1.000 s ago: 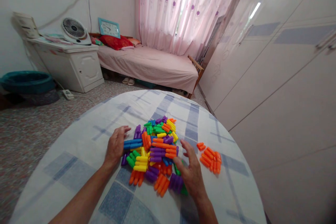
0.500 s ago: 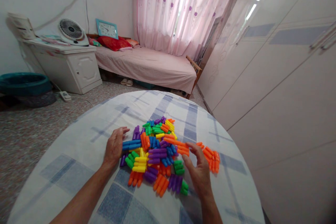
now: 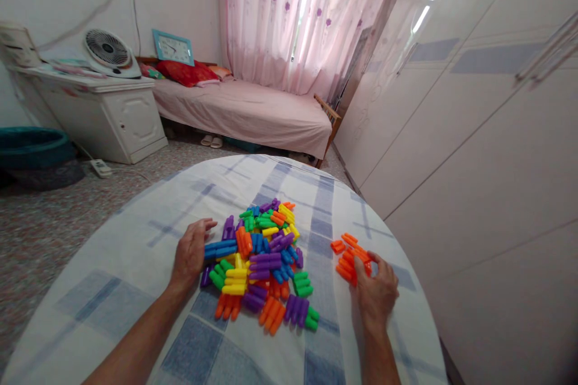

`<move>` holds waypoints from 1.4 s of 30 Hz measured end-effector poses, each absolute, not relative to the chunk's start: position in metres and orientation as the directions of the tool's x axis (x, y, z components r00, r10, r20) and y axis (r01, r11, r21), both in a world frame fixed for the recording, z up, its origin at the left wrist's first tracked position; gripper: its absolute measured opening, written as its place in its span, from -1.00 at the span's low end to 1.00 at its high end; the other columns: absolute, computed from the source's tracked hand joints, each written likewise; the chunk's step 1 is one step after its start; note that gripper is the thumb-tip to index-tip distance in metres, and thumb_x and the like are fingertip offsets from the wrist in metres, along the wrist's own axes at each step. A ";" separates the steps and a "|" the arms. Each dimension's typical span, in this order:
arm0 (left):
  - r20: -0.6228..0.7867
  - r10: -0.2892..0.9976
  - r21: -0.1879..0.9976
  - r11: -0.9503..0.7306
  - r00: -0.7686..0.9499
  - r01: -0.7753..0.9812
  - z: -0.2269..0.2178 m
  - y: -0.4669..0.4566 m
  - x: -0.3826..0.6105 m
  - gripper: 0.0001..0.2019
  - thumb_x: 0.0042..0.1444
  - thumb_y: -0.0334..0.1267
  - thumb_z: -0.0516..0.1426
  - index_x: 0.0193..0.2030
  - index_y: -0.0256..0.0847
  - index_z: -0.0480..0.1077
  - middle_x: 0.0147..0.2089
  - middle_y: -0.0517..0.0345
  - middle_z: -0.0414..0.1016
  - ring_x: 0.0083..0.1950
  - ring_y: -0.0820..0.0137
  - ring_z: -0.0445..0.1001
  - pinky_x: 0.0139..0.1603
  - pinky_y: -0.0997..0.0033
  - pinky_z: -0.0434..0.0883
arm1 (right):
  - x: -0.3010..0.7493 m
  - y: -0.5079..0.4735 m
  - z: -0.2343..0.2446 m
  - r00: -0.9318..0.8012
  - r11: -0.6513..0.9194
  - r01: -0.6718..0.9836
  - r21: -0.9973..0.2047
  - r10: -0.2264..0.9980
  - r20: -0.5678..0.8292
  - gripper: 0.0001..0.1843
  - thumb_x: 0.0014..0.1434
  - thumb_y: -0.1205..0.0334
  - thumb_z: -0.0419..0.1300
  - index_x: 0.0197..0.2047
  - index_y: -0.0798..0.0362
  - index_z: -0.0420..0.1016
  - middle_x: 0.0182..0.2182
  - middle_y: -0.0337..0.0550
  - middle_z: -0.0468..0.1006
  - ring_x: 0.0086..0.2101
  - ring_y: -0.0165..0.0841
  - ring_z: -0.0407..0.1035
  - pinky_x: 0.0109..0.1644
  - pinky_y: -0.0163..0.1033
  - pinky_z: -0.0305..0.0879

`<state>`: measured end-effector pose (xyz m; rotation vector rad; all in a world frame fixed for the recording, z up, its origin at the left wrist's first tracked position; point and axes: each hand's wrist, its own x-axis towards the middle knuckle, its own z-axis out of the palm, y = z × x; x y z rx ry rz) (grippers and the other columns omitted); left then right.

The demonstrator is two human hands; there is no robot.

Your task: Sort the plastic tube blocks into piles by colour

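A heap of plastic bullet-shaped building blocks (image 3: pixel 265 261) in purple, blue, green, yellow and orange lies on the cloth-covered table. My left hand (image 3: pixel 192 252) rests at the heap's left side with fingers stretched out, beside a joined blue block (image 3: pixel 220 249); it holds nothing that I can see. To the right, apart from the heap, lies a small group of orange blocks (image 3: pixel 345 266). My right hand (image 3: pixel 378 289) is over that group, thumb and fingers closed round an orange block (image 3: pixel 362 254). The fingers partly hide it.
The round table (image 3: pixel 246 358) has a white and blue checked cloth. Beyond it stand a bed (image 3: pixel 253 109), a white cabinet (image 3: pixel 133 123) with a fan (image 3: pixel 108 51), and a clock (image 3: pixel 174 48). A wardrobe (image 3: pixel 487 192) runs along the right, a teal bin (image 3: pixel 36 150) at the left.
My right hand has carried an orange block from the heap's right side to the orange group farther right. My left hand stays by the blue block. The view has shifted slightly.
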<state>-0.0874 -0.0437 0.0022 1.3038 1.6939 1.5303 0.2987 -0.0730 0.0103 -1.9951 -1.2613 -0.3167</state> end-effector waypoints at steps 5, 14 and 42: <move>0.242 0.887 0.938 -0.110 -0.394 0.329 0.002 -0.045 -0.088 -0.49 0.19 0.08 -0.21 -0.17 -0.21 0.41 0.00 0.01 0.41 -0.02 0.25 0.42 0.03 0.16 0.40 | 0.299 -0.074 0.006 0.464 -0.263 0.877 -0.403 0.686 0.561 -0.55 0.11 -0.08 0.02 -0.10 0.06 0.43 -0.19 0.00 0.48 -0.16 -0.11 0.26 -0.10 -0.05 0.15; 0.234 0.880 0.949 -0.114 -0.414 0.294 0.006 -0.046 -0.084 -0.47 0.18 0.12 -0.20 -0.18 -0.23 0.41 -0.01 -0.02 0.41 -0.04 0.25 0.43 0.00 0.18 0.42 | 0.275 -0.074 0.023 0.288 0.092 0.857 -0.507 0.731 0.619 -0.55 0.15 -0.01 0.05 -0.01 0.10 0.38 -0.09 0.04 0.45 -0.08 -0.17 0.29 0.01 -0.03 0.19; 0.233 0.878 0.949 -0.111 -0.419 0.295 0.010 -0.047 -0.082 -0.48 0.18 0.11 -0.19 -0.21 -0.23 0.41 0.00 -0.03 0.41 0.00 0.24 0.40 0.00 0.18 0.40 | 0.210 -0.102 0.062 -0.263 0.247 0.605 -0.757 0.959 0.102 -0.40 0.06 0.18 0.16 0.19 -0.09 0.19 -0.14 -0.20 0.47 -0.13 -0.30 0.36 0.01 -0.14 0.26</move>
